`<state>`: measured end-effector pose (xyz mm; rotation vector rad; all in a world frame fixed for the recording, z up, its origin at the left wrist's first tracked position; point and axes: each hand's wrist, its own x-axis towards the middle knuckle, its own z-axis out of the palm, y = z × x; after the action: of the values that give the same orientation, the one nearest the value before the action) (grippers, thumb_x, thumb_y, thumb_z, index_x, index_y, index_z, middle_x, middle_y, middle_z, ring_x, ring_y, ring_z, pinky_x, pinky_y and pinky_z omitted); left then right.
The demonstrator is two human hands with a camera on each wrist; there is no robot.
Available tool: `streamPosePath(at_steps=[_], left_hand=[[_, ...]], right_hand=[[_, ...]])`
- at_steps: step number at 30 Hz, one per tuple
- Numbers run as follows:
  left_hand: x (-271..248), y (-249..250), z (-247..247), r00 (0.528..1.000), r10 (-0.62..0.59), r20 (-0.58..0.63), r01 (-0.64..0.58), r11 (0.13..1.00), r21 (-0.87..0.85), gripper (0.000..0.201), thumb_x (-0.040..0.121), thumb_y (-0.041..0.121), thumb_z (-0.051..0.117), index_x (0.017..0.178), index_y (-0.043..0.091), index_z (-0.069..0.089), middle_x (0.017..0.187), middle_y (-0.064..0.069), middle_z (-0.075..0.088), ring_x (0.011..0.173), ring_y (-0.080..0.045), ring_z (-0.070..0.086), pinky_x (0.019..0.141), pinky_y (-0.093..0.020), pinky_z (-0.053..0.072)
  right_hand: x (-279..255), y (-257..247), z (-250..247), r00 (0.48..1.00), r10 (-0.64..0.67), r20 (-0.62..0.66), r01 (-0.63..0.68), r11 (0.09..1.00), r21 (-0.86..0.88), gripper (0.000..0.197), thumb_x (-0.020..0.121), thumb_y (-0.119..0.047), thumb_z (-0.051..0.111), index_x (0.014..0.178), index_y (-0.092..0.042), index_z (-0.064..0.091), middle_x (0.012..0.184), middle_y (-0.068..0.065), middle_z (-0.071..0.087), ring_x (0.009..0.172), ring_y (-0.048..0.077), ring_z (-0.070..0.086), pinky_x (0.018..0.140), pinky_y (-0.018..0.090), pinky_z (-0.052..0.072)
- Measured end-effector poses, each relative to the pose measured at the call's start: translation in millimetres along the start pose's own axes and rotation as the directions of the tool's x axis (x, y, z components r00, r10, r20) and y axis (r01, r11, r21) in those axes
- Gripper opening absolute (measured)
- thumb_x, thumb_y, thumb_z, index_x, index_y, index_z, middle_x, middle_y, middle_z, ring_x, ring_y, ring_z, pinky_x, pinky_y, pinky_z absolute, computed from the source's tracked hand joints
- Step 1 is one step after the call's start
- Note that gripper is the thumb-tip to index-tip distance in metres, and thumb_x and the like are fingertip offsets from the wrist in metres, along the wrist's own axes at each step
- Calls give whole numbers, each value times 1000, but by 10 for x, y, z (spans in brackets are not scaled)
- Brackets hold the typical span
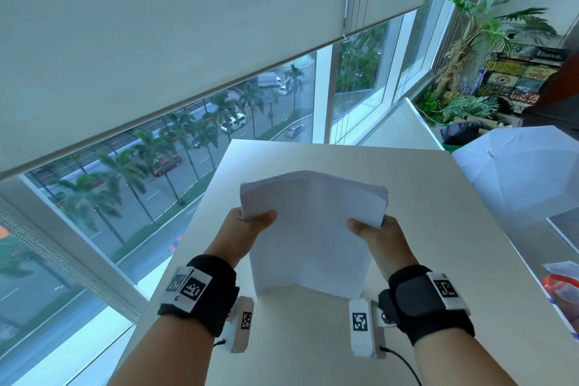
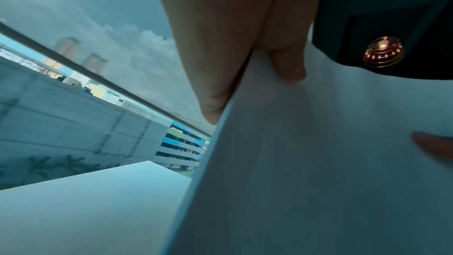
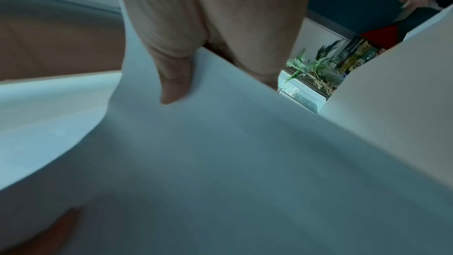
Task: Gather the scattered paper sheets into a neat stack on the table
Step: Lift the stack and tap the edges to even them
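From the head view, I had the paper sheets [image 1: 313, 229] gathered into 1 bundle, stood on its lower short edge on the white table [image 1: 423, 260], near the front edge. My left hand [image 1: 247, 229] pinched the bundle's left side near the top, thumb across the front face, and my right hand [image 1: 372, 235] did the same on the right side. The top edges were fanned unevenly, so I judged the squaring not yet finished. The bundle bowed down its middle, which told me it was light and floppy; I reckoned a hold on both long sides, fairly high, would keep it upright for tapping. A white umbrella [image 1: 517, 172] sat just off the table's right side, and a window blind [image 1: 156, 41] hung above the street outside.

From the left wrist view, the left hand [image 2: 235, 49] gripped the sheets [image 2: 306, 162] with the thumb on one face and the fingers behind, curled tight on the edge. The table [image 2: 85, 210] lay below.

From the right wrist view, the right hand [image 3: 208, 26] pinched the sheets [image 3: 245, 162] the same way, thumb pressed on the near face. The paper curved loosely away; smooth sheets like these could slip past each other if I loosened the hold.
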<state>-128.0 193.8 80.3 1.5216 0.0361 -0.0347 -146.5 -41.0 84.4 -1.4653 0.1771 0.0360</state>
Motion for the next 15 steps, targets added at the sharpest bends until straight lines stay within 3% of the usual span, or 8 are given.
streamPosePath(at_steps=[2, 6, 9, 12, 14, 15], left_hand=[[-23, 41, 41, 1000, 28, -15, -28, 1000, -6, 20, 79, 6, 69, 68, 21, 75, 63, 13, 75, 70, -11, 69, 71, -28, 55], [-53, 106, 44, 996, 90, -4, -90, 995, -46, 16, 69, 16, 66, 63, 27, 78, 66, 14, 76, 62, 0, 70, 62, -16, 57], [-73, 113, 37, 995, 99, 24, -98, 994, -47, 13, 62, 16, 72, 73, 22, 75, 70, 11, 77, 67, -3, 71, 66, -18, 57], [-78, 110, 45, 995, 88, 37, -87, 996, -34, 20, 61, 10, 73, 78, 19, 73, 70, 11, 77, 67, -1, 71, 65, -15, 57], [-71, 105, 38, 996, 72, 53, -71, 997, -20, 22, 65, 3, 75, 79, 19, 72, 68, 13, 76, 66, 1, 71, 65, -13, 56], [-73, 108, 33, 996, 61, 60, -61, 998, -8, 23, 68, 0, 75, 79, 20, 72, 68, 14, 76, 66, 2, 70, 65, -12, 56]], right_hand=[[-12, -54, 25, 998, -23, -56, 25, 999, 23, 25, 82, 7, 61, 71, -15, 67, 63, -7, 70, 66, 19, 63, 64, 28, 52], [-51, -184, -13, 995, -82, -56, 83, 996, 17, 24, 82, 5, 62, 73, -16, 67, 62, -10, 71, 60, 11, 65, 64, 27, 53], [-98, -271, -67, 992, -112, -61, 112, 994, -3, 23, 79, 5, 65, 79, -17, 66, 77, 1, 69, 70, 20, 64, 69, 29, 51], [-105, -316, -138, 976, -203, -85, 197, 978, -68, 35, 72, 5, 72, 87, -26, 64, 84, -2, 64, 75, 11, 60, 67, 13, 50], [-103, -411, -172, 960, -270, -73, 249, 944, -218, 42, 67, 0, 76, 96, -28, 63, 85, -5, 60, 70, -2, 59, 65, 3, 47], [-109, -492, -176, 955, -294, -45, 264, 908, -326, 44, 68, -1, 76, 102, -26, 63, 84, -6, 60, 70, -2, 58, 64, 1, 45]])
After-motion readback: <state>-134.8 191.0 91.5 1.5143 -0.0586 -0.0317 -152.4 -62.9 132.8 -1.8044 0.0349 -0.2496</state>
